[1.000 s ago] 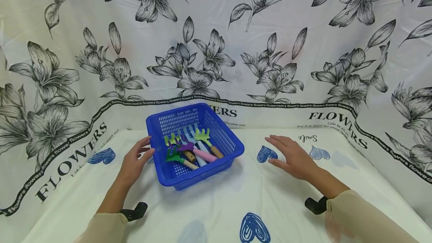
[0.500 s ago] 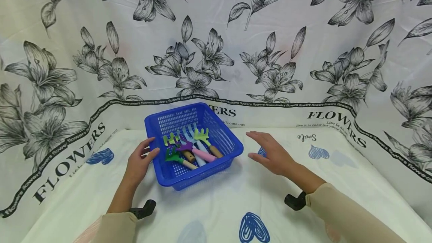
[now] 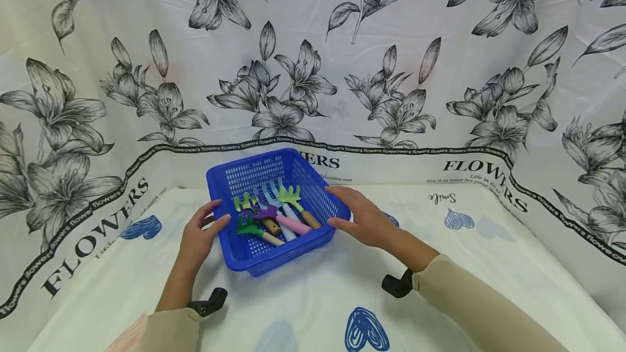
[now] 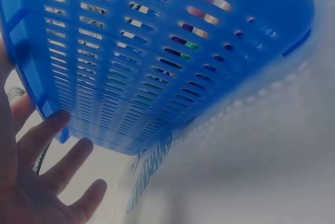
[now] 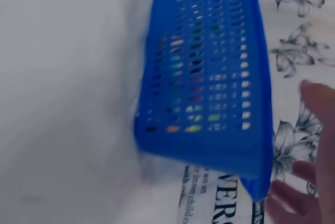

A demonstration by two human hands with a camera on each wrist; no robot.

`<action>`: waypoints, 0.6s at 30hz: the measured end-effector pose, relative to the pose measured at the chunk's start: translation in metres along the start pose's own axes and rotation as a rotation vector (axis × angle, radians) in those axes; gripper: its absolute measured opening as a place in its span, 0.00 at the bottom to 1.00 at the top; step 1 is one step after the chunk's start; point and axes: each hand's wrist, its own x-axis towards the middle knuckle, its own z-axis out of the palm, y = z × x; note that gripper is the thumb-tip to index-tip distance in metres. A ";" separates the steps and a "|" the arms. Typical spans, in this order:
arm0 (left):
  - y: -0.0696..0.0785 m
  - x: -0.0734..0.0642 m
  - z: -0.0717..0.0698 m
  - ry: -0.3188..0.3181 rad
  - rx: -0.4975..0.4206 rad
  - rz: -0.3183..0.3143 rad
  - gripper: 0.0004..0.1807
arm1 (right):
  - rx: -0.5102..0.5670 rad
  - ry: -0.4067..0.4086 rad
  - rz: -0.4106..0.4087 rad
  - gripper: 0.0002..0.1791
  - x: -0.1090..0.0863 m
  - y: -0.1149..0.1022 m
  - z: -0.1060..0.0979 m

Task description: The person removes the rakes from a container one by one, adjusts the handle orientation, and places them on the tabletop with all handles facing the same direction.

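Note:
A blue slotted plastic basket (image 3: 293,253) stands on the cloth, holding several small garden hand tools. Among them are a green rake (image 3: 249,226), a purple-headed rake with a pink handle (image 3: 295,225), a light blue fork (image 3: 269,194) and a yellow-green rake (image 3: 290,195) with a wooden handle. My left hand (image 3: 197,235) is at the basket's left rim, thumb over it; its fingers are spread beside the rim in the left wrist view. My right hand (image 3: 363,219) is at the right rim, thumb and fingers extended. Beside the basket's rim, the right hand (image 5: 298,200) shows partly in the right wrist view.
White cloth (image 3: 323,297) printed with hearts covers the table. Behind the basket rises a curtain (image 3: 391,4) with black lily drawings, its lettered border close to the basket's far side. A black wrist mount (image 3: 209,302) sits on the left wrist, another (image 3: 397,283) on the right.
My right hand has moved left across the cloth to the basket's right rim. My left hand has shifted slightly right, its thumb now over the left rim. The basket stays in place.

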 end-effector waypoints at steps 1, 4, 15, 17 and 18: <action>0.000 0.000 0.000 0.000 -0.002 -0.002 0.41 | 0.002 -0.018 0.012 0.38 0.004 -0.003 0.001; 0.000 -0.001 -0.001 -0.008 -0.009 -0.009 0.42 | 0.003 -0.076 0.070 0.39 0.014 -0.011 0.005; -0.001 0.000 -0.002 -0.009 0.014 -0.010 0.42 | 0.123 -0.237 0.112 0.43 0.041 -0.033 0.026; -0.001 0.000 -0.002 -0.007 0.006 -0.001 0.41 | 0.126 -0.245 0.120 0.43 0.044 -0.036 0.029; -0.001 0.001 -0.002 -0.005 0.002 0.003 0.41 | 0.132 -0.246 0.128 0.43 0.045 -0.037 0.031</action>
